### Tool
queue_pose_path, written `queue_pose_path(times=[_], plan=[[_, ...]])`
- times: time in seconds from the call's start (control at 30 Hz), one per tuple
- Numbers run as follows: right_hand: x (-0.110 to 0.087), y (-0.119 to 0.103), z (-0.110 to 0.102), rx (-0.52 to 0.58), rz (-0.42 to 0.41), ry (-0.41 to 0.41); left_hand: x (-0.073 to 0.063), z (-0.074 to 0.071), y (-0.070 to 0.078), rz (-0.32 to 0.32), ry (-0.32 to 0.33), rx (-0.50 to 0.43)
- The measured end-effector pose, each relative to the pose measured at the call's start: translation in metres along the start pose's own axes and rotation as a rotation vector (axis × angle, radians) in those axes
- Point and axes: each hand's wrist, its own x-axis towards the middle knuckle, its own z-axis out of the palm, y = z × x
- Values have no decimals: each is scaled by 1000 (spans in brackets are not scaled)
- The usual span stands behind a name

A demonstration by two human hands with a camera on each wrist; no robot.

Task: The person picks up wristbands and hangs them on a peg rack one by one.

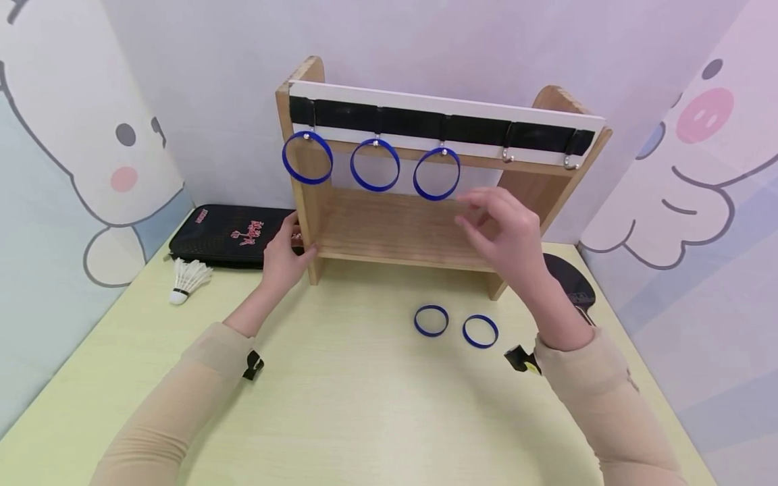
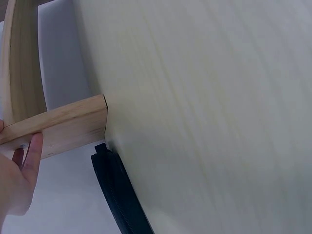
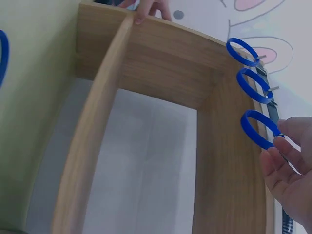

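3 blue rings [image 1: 375, 190] are hanging from hooks [image 1: 508, 158]; 2 loose rings [image 1: 431, 335] are lying on the table [image 1: 365, 398]. Beside the 3rd, the right hand [image 1: 504, 226] is hovering, thumb and fingertips apart; the left hand [image 1: 284, 256] is clamping the side panel [image 1: 302, 209]. Rings are probably weighing little, flexing slightly, inviting a rim pinch.

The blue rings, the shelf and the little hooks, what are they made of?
Blue rings: probably plastic or rubber; smooth, one even colour, and they keep a round shape.
Shelf: looks like wood with a smooth finish; grain lines run along its boards. It could be a wood-look board.
Hooks: likely shiny metal; they're silvery with bright glints.
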Motion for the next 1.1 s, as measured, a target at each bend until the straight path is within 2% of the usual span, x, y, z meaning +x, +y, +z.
queue_pose_path(times=[0.3, 0.7, 0.9, 1.1], plan=[[-26, 10, 14, -1, 27, -106, 1, 0, 1, 7, 1, -6], [-62, 21, 39, 21, -31, -303, 1, 0, 1, 5, 1, 2], [-82, 33, 47, 67, -87, -457, 0, 0, -1, 14, 7, 3], [-104, 42, 55, 115, -57, -637, 0, 0, -1, 7, 4, -5]])
